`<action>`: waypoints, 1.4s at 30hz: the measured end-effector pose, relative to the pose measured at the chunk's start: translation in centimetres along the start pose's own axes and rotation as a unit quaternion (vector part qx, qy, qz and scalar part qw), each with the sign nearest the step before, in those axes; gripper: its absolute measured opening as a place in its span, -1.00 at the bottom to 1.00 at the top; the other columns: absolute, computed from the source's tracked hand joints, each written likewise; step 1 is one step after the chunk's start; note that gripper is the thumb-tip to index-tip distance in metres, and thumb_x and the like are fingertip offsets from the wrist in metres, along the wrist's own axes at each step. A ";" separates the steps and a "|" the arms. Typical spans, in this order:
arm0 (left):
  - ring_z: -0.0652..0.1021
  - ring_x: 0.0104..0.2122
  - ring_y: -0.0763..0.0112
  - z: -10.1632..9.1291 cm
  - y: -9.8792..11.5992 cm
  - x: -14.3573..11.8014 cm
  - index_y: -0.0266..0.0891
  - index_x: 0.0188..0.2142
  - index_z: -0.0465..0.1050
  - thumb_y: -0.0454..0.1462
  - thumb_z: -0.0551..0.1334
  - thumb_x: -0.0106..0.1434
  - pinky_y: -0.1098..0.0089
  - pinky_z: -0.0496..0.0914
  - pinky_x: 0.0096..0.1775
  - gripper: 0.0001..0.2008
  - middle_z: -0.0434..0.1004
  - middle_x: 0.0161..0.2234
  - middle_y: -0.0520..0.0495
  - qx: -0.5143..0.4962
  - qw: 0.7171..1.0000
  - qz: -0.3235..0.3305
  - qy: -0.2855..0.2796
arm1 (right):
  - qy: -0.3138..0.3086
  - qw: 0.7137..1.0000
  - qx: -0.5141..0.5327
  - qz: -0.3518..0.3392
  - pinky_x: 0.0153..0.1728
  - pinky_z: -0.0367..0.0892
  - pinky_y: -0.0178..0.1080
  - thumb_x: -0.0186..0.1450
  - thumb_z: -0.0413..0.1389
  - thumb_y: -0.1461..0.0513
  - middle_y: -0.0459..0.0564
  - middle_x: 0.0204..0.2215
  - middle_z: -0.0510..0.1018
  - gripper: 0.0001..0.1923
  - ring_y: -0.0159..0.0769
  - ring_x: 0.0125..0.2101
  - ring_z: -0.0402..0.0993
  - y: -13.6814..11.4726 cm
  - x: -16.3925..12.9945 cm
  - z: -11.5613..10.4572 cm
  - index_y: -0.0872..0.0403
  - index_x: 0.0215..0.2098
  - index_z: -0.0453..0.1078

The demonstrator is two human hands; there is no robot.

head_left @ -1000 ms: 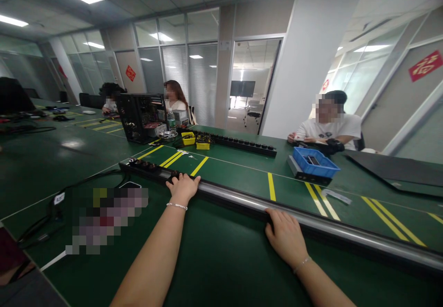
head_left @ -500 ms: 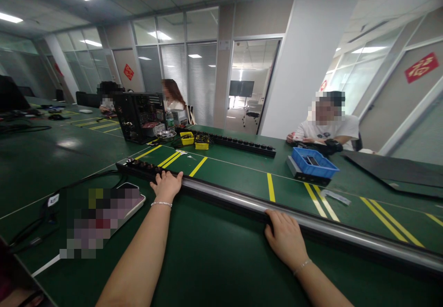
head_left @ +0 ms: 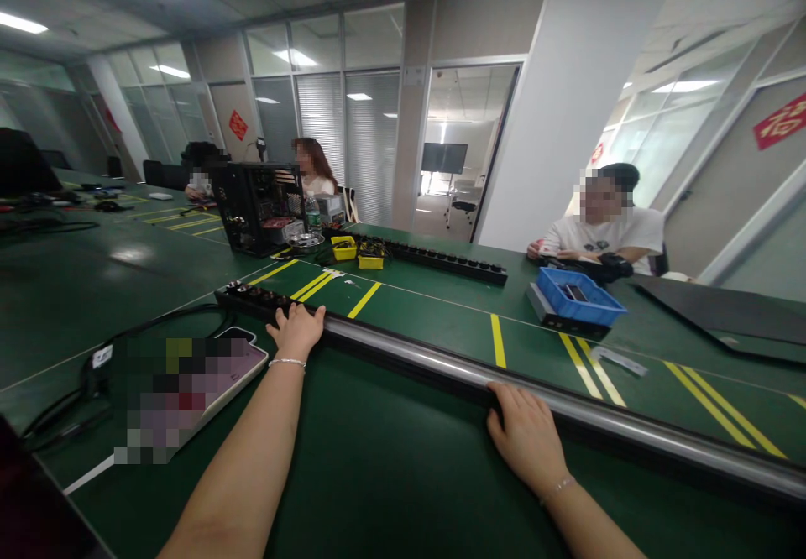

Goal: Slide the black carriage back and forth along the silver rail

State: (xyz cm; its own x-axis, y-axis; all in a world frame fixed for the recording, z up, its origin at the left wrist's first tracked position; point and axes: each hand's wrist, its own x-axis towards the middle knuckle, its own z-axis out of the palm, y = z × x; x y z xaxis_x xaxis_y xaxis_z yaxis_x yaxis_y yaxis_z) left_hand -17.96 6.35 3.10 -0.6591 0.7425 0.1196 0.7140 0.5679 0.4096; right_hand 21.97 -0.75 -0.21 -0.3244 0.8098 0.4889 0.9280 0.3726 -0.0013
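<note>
A long black power strip (head_left: 403, 346) with a shiny grey top lies slantwise across the green table, and round sockets show at its left end. Its right end runs out of view. My left hand (head_left: 297, 329) lies over the strip just beside the sockets, fingers spread across it and thumb toward the right. Farther along, my right hand (head_left: 525, 433) is curled over the strip's near edge, fingertips on top and thumb against the near side. The undersides of both hands are hidden. A phone (head_left: 243, 363), partly blurred, lies left of my left forearm.
Beyond the strip stand an open computer case (head_left: 248, 211), a yellow bin (head_left: 371, 262) of small parts, another socket strip (head_left: 453, 265), and a blue tray (head_left: 583, 305) on a flat box. A person (head_left: 620, 227) sits across the table. Black cables (head_left: 151, 321) run along the left.
My left hand has slid slightly left along the strip, toward the sockets. My right hand keeps its place on the strip. The whole view has shifted a little.
</note>
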 end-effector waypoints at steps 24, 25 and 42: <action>0.17 0.19 0.18 4.4 10.5 -15.2 -0.05 0.15 0.21 -0.01 -0.16 0.34 0.04 0.01 0.16 -0.51 0.26 0.16 -0.03 0.008 0.876 0.481 -0.026 | -0.002 1.000 -0.009 -0.009 -0.15 0.14 -0.21 0.25 -0.07 0.28 0.01 -0.15 0.49 -0.65 -0.26 -0.17 0.34 -0.2 0.2 -0.3 0.04 -0.03 0.35; 0.19 0.17 0.18 4.3 10.5 -15.1 -0.04 0.15 0.21 -0.02 -0.16 0.34 0.04 0.02 0.16 -0.52 0.29 0.14 -0.03 0.007 0.876 0.482 -0.023 | -0.001 1.000 -0.007 -0.011 -0.14 0.14 -0.21 0.25 -0.07 0.27 0.01 -0.14 0.48 -0.65 -0.26 -0.16 0.33 -0.1 0.2 -0.4 0.03 -0.02 0.35; 0.32 0.03 0.26 3.6 10.7 -14.5 -0.03 0.05 0.30 -0.06 -0.12 0.35 0.03 -0.06 0.17 -0.60 0.40 0.01 -0.01 -0.017 0.868 0.496 -0.019 | -0.008 1.000 -0.019 0.008 -0.30 0.16 -0.24 0.33 -0.07 0.07 0.01 -0.38 0.47 -0.68 -0.27 -0.33 0.35 5.1 -0.9 -0.8 0.08 -0.34 0.41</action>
State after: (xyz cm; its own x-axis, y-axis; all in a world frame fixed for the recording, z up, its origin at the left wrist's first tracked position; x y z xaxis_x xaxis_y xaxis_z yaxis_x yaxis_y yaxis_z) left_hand 0.11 2.95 2.46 0.2841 0.8719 0.3988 0.9180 -0.3674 0.1492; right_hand 27.20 0.04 0.06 -0.3130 0.8225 0.4749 0.9390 0.3431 0.0246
